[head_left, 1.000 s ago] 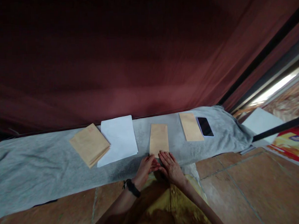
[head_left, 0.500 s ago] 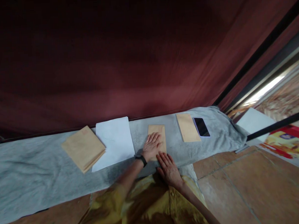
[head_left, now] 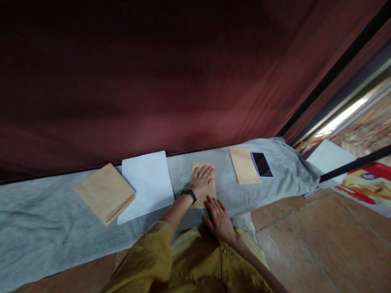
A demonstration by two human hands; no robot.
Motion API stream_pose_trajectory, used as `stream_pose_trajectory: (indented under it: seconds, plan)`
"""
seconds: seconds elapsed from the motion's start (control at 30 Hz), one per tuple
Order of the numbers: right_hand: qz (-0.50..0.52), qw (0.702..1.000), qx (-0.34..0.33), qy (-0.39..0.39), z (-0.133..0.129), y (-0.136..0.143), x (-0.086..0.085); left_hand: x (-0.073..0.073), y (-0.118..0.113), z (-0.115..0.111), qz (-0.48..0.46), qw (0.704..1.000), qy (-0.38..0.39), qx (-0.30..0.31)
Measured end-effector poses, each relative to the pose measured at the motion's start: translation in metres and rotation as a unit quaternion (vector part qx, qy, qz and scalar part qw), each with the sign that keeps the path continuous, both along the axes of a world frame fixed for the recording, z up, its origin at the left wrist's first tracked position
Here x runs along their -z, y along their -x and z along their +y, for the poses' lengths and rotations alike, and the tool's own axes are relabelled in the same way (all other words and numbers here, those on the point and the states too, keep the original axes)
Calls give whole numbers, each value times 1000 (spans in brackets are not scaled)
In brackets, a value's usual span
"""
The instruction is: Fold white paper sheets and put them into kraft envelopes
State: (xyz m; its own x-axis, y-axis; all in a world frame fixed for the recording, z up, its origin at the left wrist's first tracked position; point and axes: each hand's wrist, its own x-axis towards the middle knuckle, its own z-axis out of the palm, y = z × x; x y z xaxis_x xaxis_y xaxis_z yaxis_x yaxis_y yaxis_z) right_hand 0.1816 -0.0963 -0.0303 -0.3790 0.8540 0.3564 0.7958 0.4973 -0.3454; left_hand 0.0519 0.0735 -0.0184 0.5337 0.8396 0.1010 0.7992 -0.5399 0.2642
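Note:
A brown paper envelope (head_left: 211,190) lies flat on the grey cloth in front of me, partly covered by my hands. My left hand (head_left: 201,181), with a dark watch at the wrist, rests palm down on its upper middle, fingers stretched out. At the envelope's near right corner, my right hand (head_left: 219,216) lies flat with its fingertips touching the paper. Another brown envelope (head_left: 244,165) lies to the right, beside a dark-screened phone (head_left: 262,164). To the left, a stack of brown envelopes (head_left: 105,193) overlaps the edge of some white paper sheets (head_left: 148,185).
The grey cloth (head_left: 33,227) covers a long narrow surface against a dark red fabric wall (head_left: 180,86). Black bars (head_left: 361,161) cross the right side. Beyond them are a white panel (head_left: 330,158) and a red-and-yellow printed box (head_left: 375,186). Tiled floor (head_left: 303,241) shows below.
My left hand has slid up along the envelope, slightly away from me. My right hand stays nearly in place at the near corner. The view has shifted slightly.

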Motion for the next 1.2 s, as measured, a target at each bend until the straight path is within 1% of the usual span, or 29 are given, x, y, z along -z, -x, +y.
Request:
stream_pose_trajectory:
  seconds: [0.17, 0.27, 0.37, 0.5, 0.6, 0.7, 0.83, 0.97, 1.13, 1.2]
  plan:
    - [18, 1000, 6, 3, -1, 1, 3, 2, 19, -32, -7, 998, 24, 51]
    - [21, 1000, 0, 8, 0, 0, 2, -2, 32, -50, -36, 996, 51, 65]
    - [28, 1000, 0, 10, 1, 0, 3, -10, 41, -68, -74, 993, 64, 69]
    - [30, 999, 3, 17, 1, -2, 6, -16, 49, -93, -80, 993, 58, 67]
    - [28, 999, -4, 25, 0, -4, 9, -16, 56, -111, -88, 992, 51, 78]
    - [34, 999, -10, 32, 1, -5, 10, -15, 66, -124, -101, 989, 43, 98]
    - [45, 999, -9, 26, 1, -6, 12, -17, 75, -133, -93, 989, 45, 110]
    - [47, 999, -11, 22, 0, -7, 13, -21, 76, -135, -76, 988, 64, 114]
    - [46, 998, -17, 26, 0, -9, 13, -22, 79, -136, -115, 984, 55, 127]
    - [43, 999, -19, 27, 0, -9, 13, -23, 81, -136, -114, 982, 52, 138]
